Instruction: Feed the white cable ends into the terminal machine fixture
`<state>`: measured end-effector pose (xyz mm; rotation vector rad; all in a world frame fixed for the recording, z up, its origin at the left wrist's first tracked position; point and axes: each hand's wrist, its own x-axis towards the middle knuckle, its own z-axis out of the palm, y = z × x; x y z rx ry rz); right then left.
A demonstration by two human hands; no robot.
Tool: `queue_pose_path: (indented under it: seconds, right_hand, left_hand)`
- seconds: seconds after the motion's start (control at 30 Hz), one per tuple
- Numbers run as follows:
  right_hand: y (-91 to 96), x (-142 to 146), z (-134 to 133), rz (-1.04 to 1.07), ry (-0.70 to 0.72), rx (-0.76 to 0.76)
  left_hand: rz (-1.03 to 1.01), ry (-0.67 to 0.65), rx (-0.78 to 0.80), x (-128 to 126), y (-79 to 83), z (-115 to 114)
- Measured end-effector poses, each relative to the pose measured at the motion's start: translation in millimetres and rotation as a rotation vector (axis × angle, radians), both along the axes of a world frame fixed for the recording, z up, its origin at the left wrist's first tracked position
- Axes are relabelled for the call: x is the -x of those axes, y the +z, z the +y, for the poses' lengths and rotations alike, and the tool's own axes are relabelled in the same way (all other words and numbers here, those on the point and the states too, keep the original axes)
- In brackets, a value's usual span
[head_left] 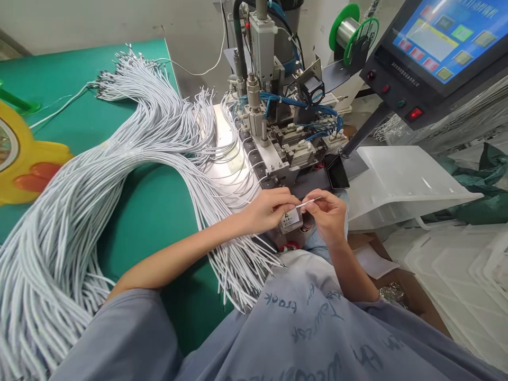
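My left hand (270, 209) and my right hand (327, 211) meet just in front of the small bench machine (278, 127). Both hands pinch one thin white cord (308, 202), whose end sticks out between the fingertips. A small labelled block (290, 218) on the machine's front sits right under my fingers. A large bundle of white cords (119, 174) lies across the green table (159, 211) to the left, its loose ends fanning out beside my left forearm.
A control box with a lit touchscreen (444, 37) and red buttons stands at upper right. A green wire spool (349, 29) sits behind the machine. A white plastic tray (400, 180) lies to the right, and a yellow duck-shaped object (24, 159) rests at far left.
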<state>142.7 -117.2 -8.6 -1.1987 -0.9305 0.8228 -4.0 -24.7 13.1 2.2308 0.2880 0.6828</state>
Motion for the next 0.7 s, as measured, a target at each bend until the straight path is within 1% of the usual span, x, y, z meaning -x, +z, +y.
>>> queue_pose_path:
  seconds: [0.1,0.2,0.27,0.37,0.43,0.5,0.63,0.7]
  right_hand:
    - [-3.0,0.8,2.3,0.092,0.056,0.006]
    - [-4.8,5.2,3.6,0.128,0.022,-0.016]
    - [-5.7,7.7,3.6,0.108,0.007,-0.022]
    - [-5.1,8.4,2.7,0.008,0.003,0.007]
    - [-1.5,6.1,2.5,-0.111,-0.053,0.008]
    - [4.4,1.4,3.0,-0.218,-0.084,0.005]
    - [13.9,-9.2,5.7,-0.307,0.031,0.046]
    - [13.1,-9.4,6.7,-0.301,0.028,0.042]
  left_hand:
    - [-0.038,0.004,0.031,-0.6,1.8,-3.7]
    - [-0.051,0.064,0.052,-1.2,2.7,-6.6]
    - [-0.066,0.070,0.054,-1.4,3.0,-7.2]
    - [-0.101,0.077,0.076,-1.4,2.0,-6.2]
    - [-0.105,0.101,0.079,-1.4,0.2,-4.5]
    - [-0.098,0.110,0.031,-1.1,-1.8,-2.0]
    - [-0.062,0.074,-0.103,-0.8,-3.8,2.0]
    - [-0.070,0.075,-0.123,-1.2,-3.9,1.2]
